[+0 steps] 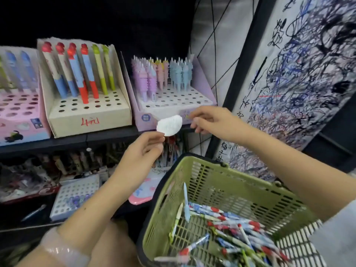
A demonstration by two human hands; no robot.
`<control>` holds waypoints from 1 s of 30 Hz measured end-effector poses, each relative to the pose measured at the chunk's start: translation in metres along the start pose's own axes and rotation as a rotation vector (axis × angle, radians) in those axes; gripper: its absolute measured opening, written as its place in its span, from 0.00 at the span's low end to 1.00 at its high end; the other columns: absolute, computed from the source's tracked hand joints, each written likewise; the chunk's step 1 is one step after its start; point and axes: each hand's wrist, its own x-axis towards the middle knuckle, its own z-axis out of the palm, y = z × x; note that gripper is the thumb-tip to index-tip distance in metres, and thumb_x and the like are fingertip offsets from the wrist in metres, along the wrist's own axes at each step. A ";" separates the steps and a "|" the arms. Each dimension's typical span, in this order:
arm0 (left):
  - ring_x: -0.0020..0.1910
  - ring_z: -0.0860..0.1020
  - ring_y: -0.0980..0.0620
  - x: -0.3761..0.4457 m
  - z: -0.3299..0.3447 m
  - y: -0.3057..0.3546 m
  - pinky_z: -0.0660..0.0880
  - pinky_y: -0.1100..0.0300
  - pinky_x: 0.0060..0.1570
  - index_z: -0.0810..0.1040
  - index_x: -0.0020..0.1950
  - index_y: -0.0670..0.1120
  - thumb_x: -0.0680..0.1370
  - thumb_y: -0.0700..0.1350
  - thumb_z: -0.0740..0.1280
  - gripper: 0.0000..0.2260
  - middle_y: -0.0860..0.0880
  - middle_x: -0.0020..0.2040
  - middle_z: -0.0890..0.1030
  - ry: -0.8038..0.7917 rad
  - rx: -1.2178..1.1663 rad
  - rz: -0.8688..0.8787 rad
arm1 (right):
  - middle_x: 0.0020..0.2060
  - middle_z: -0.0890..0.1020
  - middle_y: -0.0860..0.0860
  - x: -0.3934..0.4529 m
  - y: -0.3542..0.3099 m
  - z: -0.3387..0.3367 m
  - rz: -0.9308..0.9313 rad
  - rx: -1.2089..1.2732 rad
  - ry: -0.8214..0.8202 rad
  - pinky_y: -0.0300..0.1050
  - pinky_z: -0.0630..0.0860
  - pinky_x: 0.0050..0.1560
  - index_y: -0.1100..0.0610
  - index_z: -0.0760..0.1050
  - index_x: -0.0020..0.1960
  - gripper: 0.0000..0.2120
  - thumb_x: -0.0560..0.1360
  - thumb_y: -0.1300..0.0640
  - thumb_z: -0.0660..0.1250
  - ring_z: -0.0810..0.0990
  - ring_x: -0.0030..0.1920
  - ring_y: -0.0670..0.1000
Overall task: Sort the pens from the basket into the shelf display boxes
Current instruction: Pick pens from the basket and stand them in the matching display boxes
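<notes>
A green plastic basket (227, 182) at lower right holds several pens (231, 228) in blue, red, white and green. My left hand (140, 153) pinches a small white crumpled piece (170, 125) between thumb and forefinger, in front of the shelf edge. My right hand (210, 121) hovers just right of that piece, fingers curled, in front of the purple display box (142, 118). Whether it holds anything is unclear. The purple box carries several pastel pens (163, 74) in its back rows. A cream box (86, 116) stands left of it with red, blue and green pens (81, 70).
A pink display box (19, 120) sits at far left on the dark shelf (96, 137). The lower shelf holds a white holed tray (75, 195), a pink packet (142, 193) and more stationery. A scribbled test board (298, 83) leans at right.
</notes>
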 end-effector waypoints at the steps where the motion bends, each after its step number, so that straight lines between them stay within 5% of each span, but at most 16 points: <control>1: 0.54 0.75 0.64 -0.006 0.007 -0.008 0.69 0.78 0.50 0.75 0.56 0.48 0.78 0.35 0.60 0.11 0.54 0.55 0.79 -0.024 0.026 -0.012 | 0.42 0.82 0.45 -0.020 0.011 0.007 0.023 -0.014 -0.080 0.34 0.79 0.46 0.47 0.74 0.51 0.07 0.79 0.57 0.60 0.81 0.41 0.41; 5: 0.55 0.74 0.61 -0.031 0.033 -0.040 0.68 0.72 0.55 0.74 0.53 0.55 0.78 0.39 0.61 0.11 0.61 0.52 0.76 -0.161 0.224 -0.025 | 0.47 0.78 0.42 -0.090 0.076 0.042 0.146 -0.304 -0.333 0.25 0.69 0.43 0.55 0.75 0.59 0.11 0.80 0.55 0.60 0.78 0.46 0.43; 7: 0.58 0.71 0.62 -0.041 0.041 -0.052 0.66 0.67 0.58 0.72 0.51 0.60 0.79 0.41 0.61 0.12 0.63 0.54 0.73 -0.255 0.334 0.001 | 0.53 0.80 0.50 -0.119 0.117 0.061 0.250 -0.426 -0.485 0.35 0.71 0.48 0.60 0.73 0.62 0.13 0.80 0.57 0.59 0.79 0.52 0.51; 10: 0.61 0.67 0.67 -0.051 0.048 -0.067 0.58 0.77 0.59 0.75 0.55 0.57 0.80 0.42 0.60 0.10 0.61 0.59 0.72 -0.385 0.451 0.043 | 0.61 0.76 0.58 -0.152 0.168 0.086 0.450 -0.578 -0.650 0.46 0.73 0.57 0.61 0.67 0.68 0.19 0.80 0.54 0.59 0.76 0.59 0.56; 13: 0.63 0.66 0.65 -0.056 0.051 -0.075 0.58 0.72 0.62 0.76 0.57 0.53 0.80 0.42 0.59 0.10 0.61 0.59 0.73 -0.410 0.498 0.046 | 0.65 0.72 0.60 -0.162 0.200 0.104 0.537 -0.655 -0.640 0.48 0.73 0.59 0.61 0.62 0.71 0.24 0.79 0.52 0.60 0.73 0.62 0.57; 21: 0.58 0.67 0.74 -0.057 0.051 -0.077 0.58 0.82 0.57 0.78 0.55 0.52 0.79 0.40 0.60 0.11 0.65 0.54 0.74 -0.340 0.434 0.043 | 0.66 0.67 0.57 -0.165 0.234 0.154 0.568 -0.824 -0.464 0.51 0.67 0.64 0.59 0.59 0.70 0.26 0.75 0.56 0.64 0.67 0.66 0.58; 25: 0.60 0.69 0.69 -0.059 0.050 -0.076 0.60 0.76 0.60 0.79 0.54 0.51 0.79 0.40 0.60 0.11 0.64 0.55 0.75 -0.330 0.409 0.016 | 0.65 0.68 0.59 -0.169 0.239 0.157 0.679 -0.775 -0.602 0.52 0.69 0.62 0.60 0.59 0.69 0.29 0.75 0.51 0.66 0.70 0.64 0.59; 30: 0.61 0.71 0.63 -0.059 0.050 -0.076 0.63 0.67 0.63 0.79 0.54 0.50 0.79 0.39 0.61 0.10 0.61 0.55 0.76 -0.324 0.394 0.002 | 0.62 0.72 0.59 -0.168 0.239 0.154 0.600 -0.818 -0.661 0.50 0.75 0.52 0.58 0.59 0.70 0.24 0.76 0.61 0.62 0.76 0.58 0.59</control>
